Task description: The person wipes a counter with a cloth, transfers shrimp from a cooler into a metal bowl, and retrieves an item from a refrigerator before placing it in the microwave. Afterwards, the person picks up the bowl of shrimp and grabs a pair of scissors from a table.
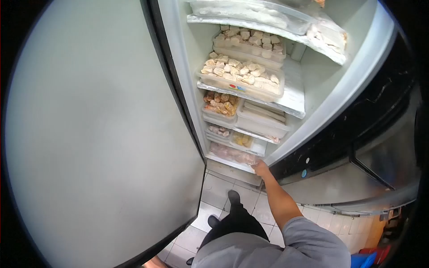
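Our right hand (258,168) touched a plastic bag (228,152) on the bottom freezer shelf (230,164), grip unclear to us, left hand unseen

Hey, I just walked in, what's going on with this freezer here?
A person in a grey shirt stands at the open freezer, the right hand reaching low to the end of the clear-wrapped food at the bottom; whether it grips it is hard to tell. The left hand is out of view. The door stands wide open, and filled tubs sit on the shelves above.
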A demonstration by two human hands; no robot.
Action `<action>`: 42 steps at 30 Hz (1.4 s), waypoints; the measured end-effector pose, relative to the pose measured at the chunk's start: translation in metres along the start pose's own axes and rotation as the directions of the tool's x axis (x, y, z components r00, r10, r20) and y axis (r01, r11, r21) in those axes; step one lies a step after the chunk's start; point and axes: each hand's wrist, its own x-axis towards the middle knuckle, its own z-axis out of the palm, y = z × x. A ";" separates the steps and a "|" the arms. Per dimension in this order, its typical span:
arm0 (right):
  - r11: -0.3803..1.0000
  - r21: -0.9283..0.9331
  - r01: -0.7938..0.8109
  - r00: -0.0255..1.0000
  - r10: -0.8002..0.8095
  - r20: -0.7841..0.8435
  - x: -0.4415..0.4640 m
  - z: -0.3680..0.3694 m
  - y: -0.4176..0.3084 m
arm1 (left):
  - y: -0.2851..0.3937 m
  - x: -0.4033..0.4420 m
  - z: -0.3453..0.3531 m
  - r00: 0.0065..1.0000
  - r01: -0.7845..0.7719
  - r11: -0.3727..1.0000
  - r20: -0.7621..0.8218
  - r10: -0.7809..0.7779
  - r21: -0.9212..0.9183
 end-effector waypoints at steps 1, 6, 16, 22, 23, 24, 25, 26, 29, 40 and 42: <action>0.963 -0.238 0.124 0.975 -0.163 -0.149 0.014 0.004 0.002 | 0.000 0.002 0.001 1.000 -0.008 1.000 -0.014 0.008 0.001; 0.982 -0.090 0.167 0.961 -0.182 -0.209 0.086 0.015 -0.041 | -0.001 0.008 0.005 0.994 -0.068 0.998 -0.086 0.068 0.008; 0.908 -0.377 0.184 0.937 -0.278 -0.213 0.191 0.053 -0.053 | 0.006 -0.025 0.009 0.941 -0.237 0.970 -0.258 0.218 -0.047; 0.957 -0.289 -0.006 0.969 -0.066 -0.238 0.195 0.044 -0.085 | 0.001 -0.045 0.010 0.911 -0.288 0.956 -0.323 0.257 -0.051; 0.962 -0.272 0.010 0.971 -0.074 -0.228 0.198 0.044 -0.083 | 0.001 -0.047 0.009 0.910 -0.290 0.955 -0.326 0.257 -0.058; 0.969 -0.246 0.029 0.973 -0.084 -0.217 0.200 0.045 -0.081 | 0.001 -0.048 0.008 0.908 -0.296 0.953 -0.328 0.261 -0.060; 0.975 -0.218 0.046 0.974 -0.092 -0.209 0.201 0.045 -0.078 | 0.000 -0.050 0.009 0.908 -0.298 0.953 -0.327 0.263 -0.060; 0.981 -0.186 0.063 0.975 -0.100 -0.199 0.201 0.045 -0.075 | 0.001 -0.051 0.008 0.909 -0.296 0.953 -0.327 0.260 -0.064; 0.993 -0.062 0.101 0.980 -0.110 -0.168 0.189 0.039 -0.063 | 0.004 -0.053 0.007 0.920 -0.282 0.957 -0.303 0.250 -0.064; 0.990 -0.099 0.097 0.988 -0.084 0.128 0.012 0.039 0.041 | -0.010 -0.057 0.008 0.994 -0.097 0.986 -0.059 0.090 -0.135; 0.953 -0.248 0.175 0.908 -0.059 0.414 -0.034 0.046 0.064 | -0.019 -0.070 0.009 0.999 -0.039 0.986 0.000 0.040 -0.159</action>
